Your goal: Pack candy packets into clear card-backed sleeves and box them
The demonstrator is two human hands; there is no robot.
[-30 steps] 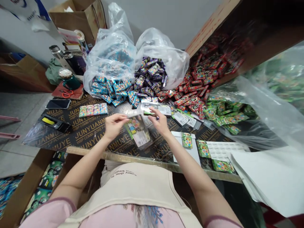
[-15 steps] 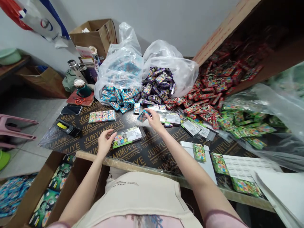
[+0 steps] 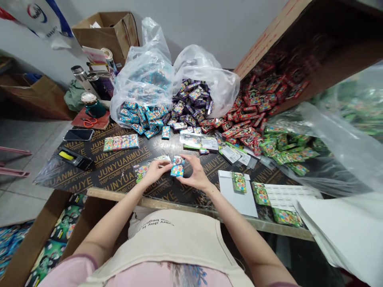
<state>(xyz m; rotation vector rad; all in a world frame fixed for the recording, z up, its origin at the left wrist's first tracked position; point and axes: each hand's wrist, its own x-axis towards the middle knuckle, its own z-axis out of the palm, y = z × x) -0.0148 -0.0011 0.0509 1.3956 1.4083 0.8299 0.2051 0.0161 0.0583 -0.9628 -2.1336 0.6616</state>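
Note:
My left hand (image 3: 156, 171) and my right hand (image 3: 195, 174) meet over the dark plywood board (image 3: 119, 167), both pinching a small blue candy packet (image 3: 177, 168) with a second packet just behind it. Under my left hand lies a clear-wrapped printed card pack (image 3: 140, 169). Behind, heaps of small packets spill onto the board: blue ones (image 3: 143, 115), purple ones (image 3: 191, 99), red ones (image 3: 251, 115) and green ones (image 3: 284, 147).
Clear sleeves with cards (image 3: 199, 141) lie ahead. A packet strip (image 3: 121, 142), a phone (image 3: 78, 135), a black tape holder (image 3: 72, 157) and flasks (image 3: 89, 83) sit left. White sheets (image 3: 237, 193) with green packets lie right. A carton (image 3: 44, 243) stands below left.
My right hand drew back from the blue heap with a blue packet. My left hand left the card pack's edge and joined it on the packet near the front edge.

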